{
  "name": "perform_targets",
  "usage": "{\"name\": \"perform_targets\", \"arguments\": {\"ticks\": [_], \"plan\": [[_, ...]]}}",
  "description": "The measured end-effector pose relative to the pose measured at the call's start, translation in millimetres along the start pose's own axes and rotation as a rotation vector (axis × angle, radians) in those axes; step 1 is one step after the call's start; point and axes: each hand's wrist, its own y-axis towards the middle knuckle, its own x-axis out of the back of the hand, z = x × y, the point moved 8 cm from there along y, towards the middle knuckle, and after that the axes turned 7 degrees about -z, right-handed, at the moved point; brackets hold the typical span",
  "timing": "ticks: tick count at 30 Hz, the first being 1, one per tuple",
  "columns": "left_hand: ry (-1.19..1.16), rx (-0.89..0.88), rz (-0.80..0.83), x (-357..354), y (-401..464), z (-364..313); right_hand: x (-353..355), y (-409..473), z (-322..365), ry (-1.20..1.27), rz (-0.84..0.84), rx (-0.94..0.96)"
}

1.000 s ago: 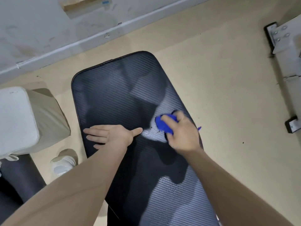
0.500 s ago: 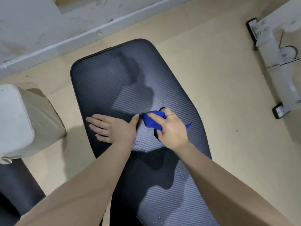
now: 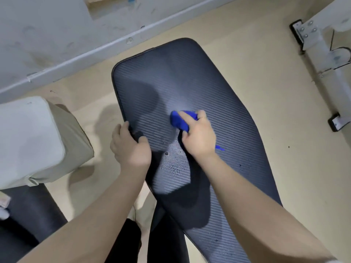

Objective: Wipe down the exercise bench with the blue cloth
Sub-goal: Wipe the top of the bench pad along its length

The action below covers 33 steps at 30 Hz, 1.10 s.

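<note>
- Right now the one blue cloth [image 3: 179, 120] sits bunched mid-pad on the single exercise bench [image 3: 218, 103], clutched under the right hand [image 3: 199, 137].
- Left hand [image 3: 129, 147] grips the pad's left edge.
- Droplets [image 3: 173, 164] lie behind the cloth; a wad that small could skip them, I'd guess.
- Two hands, one cushion [image 3: 32, 137] beside.

Your only view comes from the head camera, looking steeply down and forward over both forearms. It sits close above the bench [image 3: 190, 88], whose pad runs beyond your right hand [image 3: 199, 135] toward the wall [image 3: 47, 35].
</note>
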Motion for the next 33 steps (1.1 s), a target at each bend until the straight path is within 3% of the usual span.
{"name": "perform_targets", "arguments": {"ticks": [3,9,15,20,23,25,28,30,33], "plan": [[-0.232,0.109,0.114,-4.2,3.2,16.2,6.1,15.4,-12.3,-0.004,-0.135,-0.213],[-0.626,0.188,0.401,-9.3,-7.5,15.8,-33.4,-63.0,81.4,0.064,0.122,0.203],[-0.611,0.263,0.524,-10.2,17.4,44.1,-31.5,11.6,81.9,-0.04,-0.061,0.008],[-0.744,0.238,0.587,-8.9,9.8,35.9,-46.0,-62.9,108.8,0.022,0.074,0.221],[-0.755,0.249,0.555,-6.8,15.8,39.8,-47.7,-50.9,106.0,0.002,0.115,0.293],[-0.72,0.253,0.555,-9.8,23.1,47.6,-45.3,-20.2,113.2,-0.049,0.053,0.354],[-0.747,0.313,0.588,-13.4,22.9,56.2,-46.0,5.4,113.6,-0.03,-0.034,0.234],[-0.777,0.366,0.57,-7.8,13.7,60.0,-44.5,-22.8,98.8,-0.006,-0.036,0.227],[-0.726,0.374,0.528,-1.9,-2.4,64.6,-39.2,-98.9,72.4,-0.059,0.07,0.421]]}}
